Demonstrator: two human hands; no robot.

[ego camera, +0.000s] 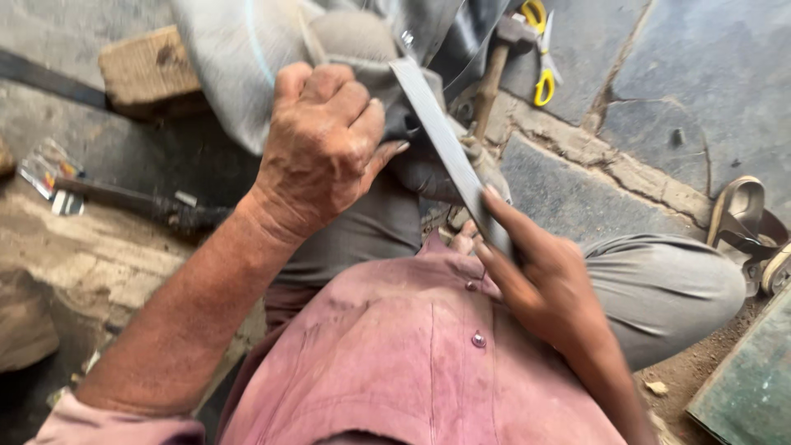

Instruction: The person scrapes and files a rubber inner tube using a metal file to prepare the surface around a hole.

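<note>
**Flat metal file held at both ends over the lap**

The long flat grey metal file (449, 148) slants across the lap. Its near end lies pinched between the fingers of the right hand (548, 288); the far end runs beside the left hand (321, 144), whose fingers are curled into a closed fist, though what they grip is hidden. The file's face looks dull and finely ridged. Beyond it lie a wooden-handled hammer (494, 70), yellow-handled scissors (542, 53) and a rough wooden block (148, 70) on cracked stone paving (692, 91).
</note>
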